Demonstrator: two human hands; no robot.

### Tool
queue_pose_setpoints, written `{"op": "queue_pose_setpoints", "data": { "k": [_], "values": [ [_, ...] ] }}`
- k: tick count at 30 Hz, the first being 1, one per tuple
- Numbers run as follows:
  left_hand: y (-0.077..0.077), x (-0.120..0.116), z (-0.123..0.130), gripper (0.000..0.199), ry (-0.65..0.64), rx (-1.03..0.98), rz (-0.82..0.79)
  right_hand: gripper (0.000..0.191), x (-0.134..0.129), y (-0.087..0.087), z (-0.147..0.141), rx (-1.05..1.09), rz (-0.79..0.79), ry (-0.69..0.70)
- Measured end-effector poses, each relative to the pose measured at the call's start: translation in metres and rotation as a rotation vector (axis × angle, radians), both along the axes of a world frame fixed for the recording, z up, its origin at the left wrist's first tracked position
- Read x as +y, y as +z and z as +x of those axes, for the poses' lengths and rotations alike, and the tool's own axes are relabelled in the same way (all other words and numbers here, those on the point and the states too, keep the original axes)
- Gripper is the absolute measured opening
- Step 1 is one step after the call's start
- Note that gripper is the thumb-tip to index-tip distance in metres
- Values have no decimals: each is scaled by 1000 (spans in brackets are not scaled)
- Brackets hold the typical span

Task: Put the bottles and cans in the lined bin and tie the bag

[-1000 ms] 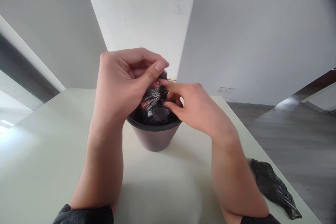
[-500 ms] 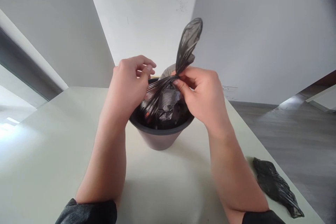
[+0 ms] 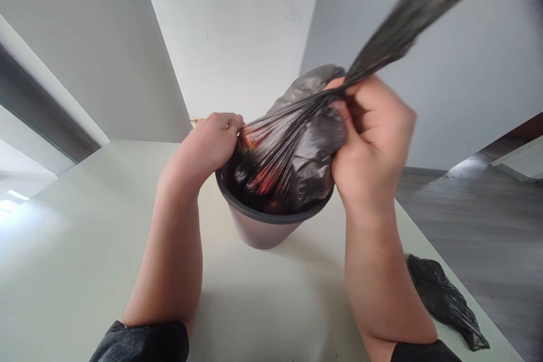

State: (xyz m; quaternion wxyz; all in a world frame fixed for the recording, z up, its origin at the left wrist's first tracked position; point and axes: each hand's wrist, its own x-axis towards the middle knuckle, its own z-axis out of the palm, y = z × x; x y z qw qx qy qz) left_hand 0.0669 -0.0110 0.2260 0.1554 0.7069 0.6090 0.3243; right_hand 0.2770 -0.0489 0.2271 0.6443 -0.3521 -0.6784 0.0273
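Note:
A black garbage bag (image 3: 316, 153) bulges up out of a small trash bin (image 3: 267, 233) with a dark rim, and reddish contents show through its stretched plastic. My right hand (image 3: 375, 141) is closed round the gathered neck of the bag, pulling it up and to the right. Above that fist a loose tail of plastic streaks toward the top right, blurred. At the bin's left edge my left hand (image 3: 212, 144) is closed on the rim; its fingertips are partly hidden. The bin leans slightly to the right on the pale table (image 3: 106, 226).
Another black plastic bag (image 3: 447, 297) lies crumpled near the table's right edge, beside my right forearm. Behind the bin a white wall (image 3: 241, 28) meets a grey one. Past the right edge is a grey floor (image 3: 441, 203).
My right hand has pulled the bag's neck up and to the right, stretching the plastic. My left hand has moved down onto the bin's rim. The bin has shifted slightly right and tilted.

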Motion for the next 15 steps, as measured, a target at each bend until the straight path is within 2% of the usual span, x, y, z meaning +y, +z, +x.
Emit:
{"op": "queue_pose_setpoints", "data": {
  "k": [2, 5, 7, 8, 11, 13, 15],
  "values": [
    [1, -1, 1, 29, 10, 22, 5, 20, -2, 2, 2, 107, 120, -93],
    [1, -2, 2, 26, -18, 88, -26, 25, -6, 5, 6, 217, 284, -312],
    [2, -3, 4, 26, -59, 103, -67, 27, -9, 8, 7, 230, 342, -464],
    [2, -4, 4, 25, -79, 95, -80, 28, -11, 10, 8, 225, 350, -498],
    [4, -5, 5, 23, -132, 64, -100, 31, -18, 16, 10, 210, 285, -420],
    [5, -5, 6, 30, -177, 64, -119, 29, -20, 18, 13, 169, 203, -324],
    [5, -5, 8, 36, -189, 80, -125, 25, -21, 18, 17, 121, 186, -289]
  ]
}}
